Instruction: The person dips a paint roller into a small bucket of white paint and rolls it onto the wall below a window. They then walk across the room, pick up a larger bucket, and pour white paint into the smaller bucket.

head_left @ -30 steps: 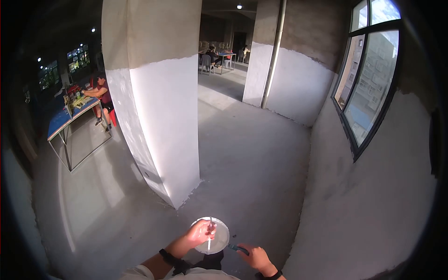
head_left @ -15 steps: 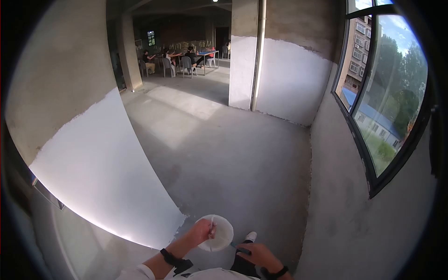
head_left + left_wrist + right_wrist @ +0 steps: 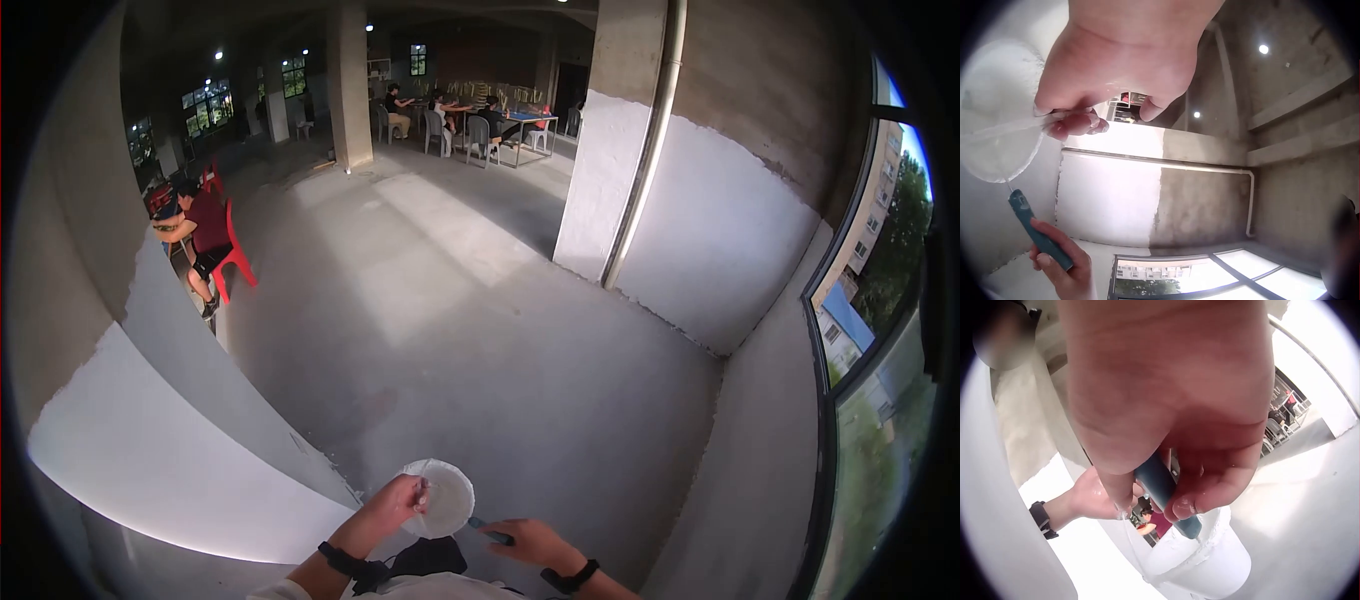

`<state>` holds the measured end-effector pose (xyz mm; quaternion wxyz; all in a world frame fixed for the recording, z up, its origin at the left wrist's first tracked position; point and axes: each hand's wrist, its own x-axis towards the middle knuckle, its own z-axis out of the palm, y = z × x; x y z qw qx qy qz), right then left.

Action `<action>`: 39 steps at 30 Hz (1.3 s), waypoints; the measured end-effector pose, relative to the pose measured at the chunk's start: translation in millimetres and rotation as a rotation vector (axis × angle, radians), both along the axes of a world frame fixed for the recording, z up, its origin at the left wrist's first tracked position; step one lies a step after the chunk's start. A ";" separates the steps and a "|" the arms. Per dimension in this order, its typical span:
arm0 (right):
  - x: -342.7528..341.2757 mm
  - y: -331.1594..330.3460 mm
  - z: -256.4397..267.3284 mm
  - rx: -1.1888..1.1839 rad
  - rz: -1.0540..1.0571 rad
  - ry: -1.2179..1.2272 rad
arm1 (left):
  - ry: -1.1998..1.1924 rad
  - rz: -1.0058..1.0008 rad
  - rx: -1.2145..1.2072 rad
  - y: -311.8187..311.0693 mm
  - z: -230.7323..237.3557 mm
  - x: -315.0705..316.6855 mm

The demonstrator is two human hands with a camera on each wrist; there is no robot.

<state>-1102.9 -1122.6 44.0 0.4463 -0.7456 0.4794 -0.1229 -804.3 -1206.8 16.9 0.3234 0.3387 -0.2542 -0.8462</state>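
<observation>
My left hand (image 3: 402, 500) grips the handle (image 3: 1010, 127) of a white bucket (image 3: 1229, 565), which hangs below it in front of my body. White smears coat the bucket's rim and inner wall. In my right hand (image 3: 540, 545) is a tool with a teal handle (image 3: 1040, 230), the fingers and thumb wrapped about it. A thin metal shaft runs from that handle to the bucket's rim; the tool's far end is hidden. Beside the bucket, the right hand is to the right of the left one in the head view. White specks mark the left fingers.
A part-white column (image 3: 180, 470) stands close on the left. On the right runs a wall with a dark-framed window (image 3: 850, 290). A pipe (image 3: 645, 150) climbs the far wall corner. Grey floor (image 3: 520, 370) stretches ahead, with people seated at tables (image 3: 540, 120) further back.
The head view has moved forward and turned, so the column now lies at the left edge and more of the hall shows. Both hands keep hold of the bucket handle and the tool.
</observation>
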 end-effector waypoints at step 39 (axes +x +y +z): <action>302.8 -1254.2 -38.7 -0.096 0.635 -0.034 | -0.289 0.733 -0.184 -1045.0 -22.2 299.7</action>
